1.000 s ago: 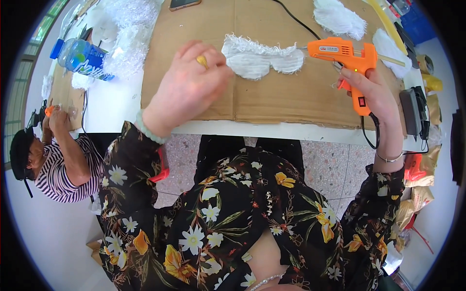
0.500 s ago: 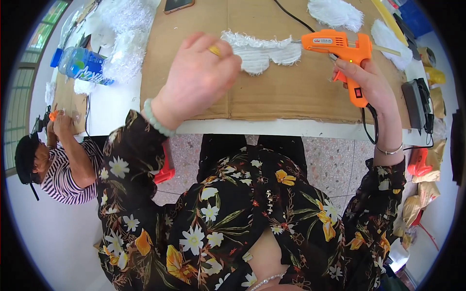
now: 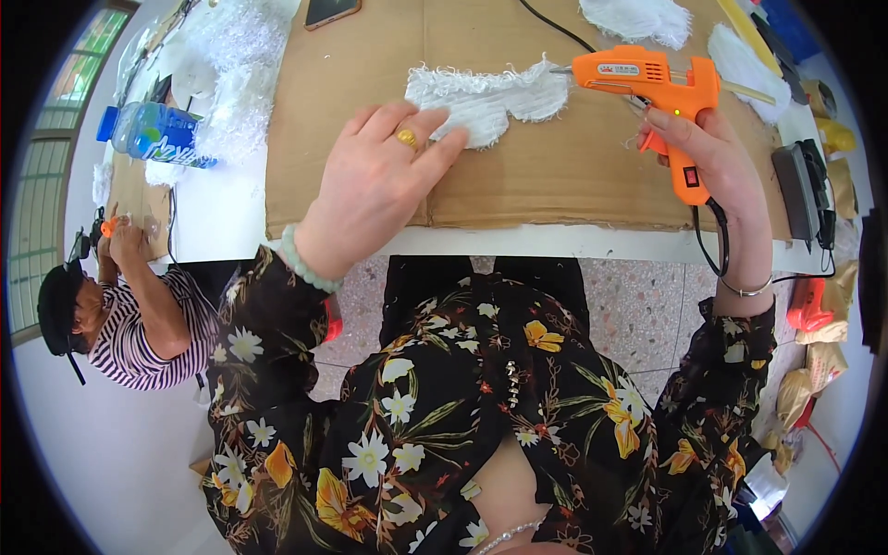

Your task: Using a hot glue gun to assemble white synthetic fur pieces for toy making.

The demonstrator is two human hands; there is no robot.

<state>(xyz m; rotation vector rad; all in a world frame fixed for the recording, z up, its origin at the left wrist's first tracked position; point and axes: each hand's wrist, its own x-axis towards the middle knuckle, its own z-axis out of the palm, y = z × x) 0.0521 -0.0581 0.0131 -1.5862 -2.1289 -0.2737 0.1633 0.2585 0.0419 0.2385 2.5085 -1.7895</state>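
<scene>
Three white textile pieces (image 3: 638,18); one frayed, lobed piece (image 3: 525,100) lies on brown cardboard (image 3: 555,185). Right hand (image 3: 717,162), grip wrapped round one orange plastic glue gun (image 3: 680,97). Left hand (image 3: 375,180), grip loosely spread, overlapping that piece, contact unclear.

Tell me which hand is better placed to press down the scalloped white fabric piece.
Probably the left hand: it looks open and empty, right by the white fabric piece. The right hand is busy gripping the orange glue gun.
</scene>
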